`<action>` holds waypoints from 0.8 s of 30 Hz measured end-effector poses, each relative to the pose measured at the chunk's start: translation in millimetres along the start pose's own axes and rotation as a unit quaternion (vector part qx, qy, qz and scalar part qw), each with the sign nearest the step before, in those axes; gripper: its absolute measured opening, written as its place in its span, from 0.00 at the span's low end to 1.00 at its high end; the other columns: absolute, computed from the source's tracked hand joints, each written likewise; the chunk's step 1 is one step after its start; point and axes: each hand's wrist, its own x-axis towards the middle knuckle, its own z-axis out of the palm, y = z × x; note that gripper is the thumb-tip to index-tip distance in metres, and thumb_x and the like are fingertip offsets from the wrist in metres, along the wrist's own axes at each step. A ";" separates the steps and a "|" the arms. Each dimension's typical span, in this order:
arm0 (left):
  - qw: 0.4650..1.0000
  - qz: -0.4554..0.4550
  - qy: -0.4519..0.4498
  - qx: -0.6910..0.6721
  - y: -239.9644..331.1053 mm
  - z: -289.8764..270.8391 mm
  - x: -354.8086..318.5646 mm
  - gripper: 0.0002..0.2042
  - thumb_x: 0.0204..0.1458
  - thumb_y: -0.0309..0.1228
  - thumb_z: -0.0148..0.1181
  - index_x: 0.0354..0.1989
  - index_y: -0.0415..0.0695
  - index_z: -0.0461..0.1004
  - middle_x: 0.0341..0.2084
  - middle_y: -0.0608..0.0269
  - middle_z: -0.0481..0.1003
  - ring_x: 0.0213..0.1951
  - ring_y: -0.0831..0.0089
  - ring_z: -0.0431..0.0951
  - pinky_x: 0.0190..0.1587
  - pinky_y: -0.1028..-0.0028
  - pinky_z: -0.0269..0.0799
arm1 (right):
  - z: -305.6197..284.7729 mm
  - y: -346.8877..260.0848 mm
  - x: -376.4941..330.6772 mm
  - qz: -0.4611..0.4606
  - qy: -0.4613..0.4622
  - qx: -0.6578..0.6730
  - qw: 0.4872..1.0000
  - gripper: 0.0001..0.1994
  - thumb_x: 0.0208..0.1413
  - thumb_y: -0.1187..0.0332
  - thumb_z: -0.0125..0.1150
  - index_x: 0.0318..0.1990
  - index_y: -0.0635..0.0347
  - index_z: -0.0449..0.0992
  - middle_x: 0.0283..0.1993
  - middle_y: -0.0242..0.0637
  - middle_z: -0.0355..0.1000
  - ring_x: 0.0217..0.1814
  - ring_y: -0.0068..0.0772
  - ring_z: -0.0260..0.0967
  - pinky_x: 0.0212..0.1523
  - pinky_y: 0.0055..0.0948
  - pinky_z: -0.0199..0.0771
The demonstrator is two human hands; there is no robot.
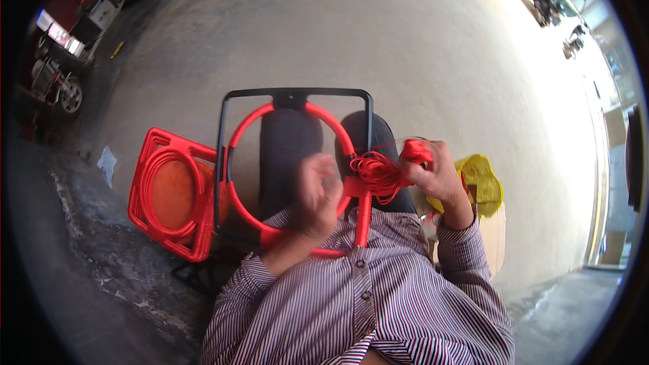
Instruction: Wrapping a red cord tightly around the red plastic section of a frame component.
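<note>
Across my lap lies a black rectangular frame [294, 92] with a red ring [246, 124] fixed inside it. Red cord is wound tightly around the frame's near right side. From there a loose bundle of red cord [380, 174] hangs over to my right hand [434, 170], which is closed around a thick bunch of it just right of the frame. My left hand [320, 191] is raised over the middle of the ring; it is smeared by motion, so its fingers cannot be read.
A stack of red frames [147, 186] with an orange disc-shaped thing [173, 192] inside stands at my left. A yellow bucket [488, 186] and some cardboard [495, 240] are at my right. Wheeled machines [67, 91] stand at the far left, on the concrete floor [419, 47].
</note>
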 end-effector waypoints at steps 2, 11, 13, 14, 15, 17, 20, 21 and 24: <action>0.996 -0.080 0.003 -0.044 1.0 4.1 6.8 0.19 0.59 0.36 0.50 0.54 0.37 0.60 0.38 0.62 0.65 0.38 0.77 0.63 0.47 0.76 0.61 | -12.0 0.8 -3.2 0.087 -0.224 -0.261 0.935 0.08 0.41 0.67 0.57 0.22 0.64 0.72 0.21 0.38 0.69 0.24 0.30 0.70 0.29 0.36 0.68; 0.929 -0.281 -0.043 -0.238 -8.2 9.0 14.6 0.25 0.45 0.21 0.44 0.56 0.34 0.61 0.43 0.57 0.70 0.46 0.72 0.72 0.53 0.74 0.66 | -93.6 127.0 -49.4 0.097 0.314 0.547 0.770 0.08 0.58 0.65 0.55 0.36 0.60 0.68 0.24 0.36 0.67 0.24 0.28 0.66 0.24 0.28 0.72; 0.926 -0.287 -0.044 -0.241 -15.7 7.4 11.9 0.25 0.46 0.21 0.43 0.57 0.34 0.61 0.45 0.56 0.70 0.47 0.71 0.72 0.53 0.73 0.67 | -78.4 125.7 -50.4 0.138 0.256 0.534 0.794 0.07 0.58 0.67 0.55 0.36 0.60 0.68 0.22 0.34 0.66 0.22 0.26 0.65 0.22 0.26 0.69; 0.922 -0.293 -0.049 -0.249 -18.3 7.0 10.8 0.24 0.47 0.21 0.42 0.57 0.33 0.61 0.47 0.54 0.70 0.49 0.69 0.73 0.54 0.71 0.67 | -67.4 124.1 -52.5 0.173 0.198 0.514 0.816 0.06 0.58 0.68 0.54 0.35 0.61 0.69 0.20 0.31 0.65 0.19 0.24 0.63 0.20 0.24 0.65; 0.922 -0.297 -0.051 -0.244 -18.3 8.5 10.7 0.24 0.47 0.21 0.42 0.57 0.33 0.61 0.47 0.54 0.70 0.49 0.69 0.73 0.54 0.71 0.67 | -46.4 110.8 -52.7 0.179 0.173 0.423 0.871 0.07 0.56 0.69 0.56 0.38 0.64 0.71 0.18 0.28 0.63 0.15 0.20 0.59 0.18 0.20 0.60; 0.903 -0.316 -0.057 -0.287 -16.9 10.6 12.2 0.24 0.48 0.22 0.42 0.57 0.33 0.61 0.50 0.52 0.70 0.51 0.68 0.72 0.56 0.70 0.66 | -15.7 76.3 -49.7 0.226 0.036 0.361 0.904 0.19 0.53 0.72 0.58 0.53 0.70 0.70 0.20 0.28 0.66 0.19 0.17 0.63 0.22 0.18 0.64; 0.900 -0.322 -0.082 -0.281 -13.7 13.6 14.3 0.23 0.48 0.22 0.42 0.57 0.33 0.62 0.49 0.52 0.70 0.52 0.68 0.72 0.57 0.70 0.65 | 27.2 55.7 -40.9 0.240 -0.098 0.345 0.902 0.18 0.54 0.75 0.62 0.53 0.67 0.71 0.25 0.28 0.71 0.26 0.16 0.66 0.30 0.18 0.67; 0.901 -0.324 -0.085 -0.277 -11.2 15.9 15.4 0.23 0.48 0.22 0.42 0.57 0.33 0.62 0.49 0.52 0.70 0.52 0.68 0.72 0.57 0.70 0.65 | 26.5 59.1 -37.2 0.228 -0.150 0.285 0.919 0.13 0.54 0.74 0.62 0.46 0.67 0.73 0.24 0.27 0.70 0.25 0.16 0.66 0.29 0.19 0.67; 0.904 -0.332 -0.049 -0.266 -5.4 15.0 16.6 0.22 0.49 0.22 0.41 0.55 0.34 0.63 0.45 0.53 0.73 0.45 0.68 0.75 0.51 0.70 0.71 | 15.1 62.8 -35.3 0.241 -0.163 0.229 0.929 0.07 0.55 0.71 0.63 0.34 0.64 0.73 0.21 0.27 0.69 0.23 0.16 0.65 0.27 0.20 0.66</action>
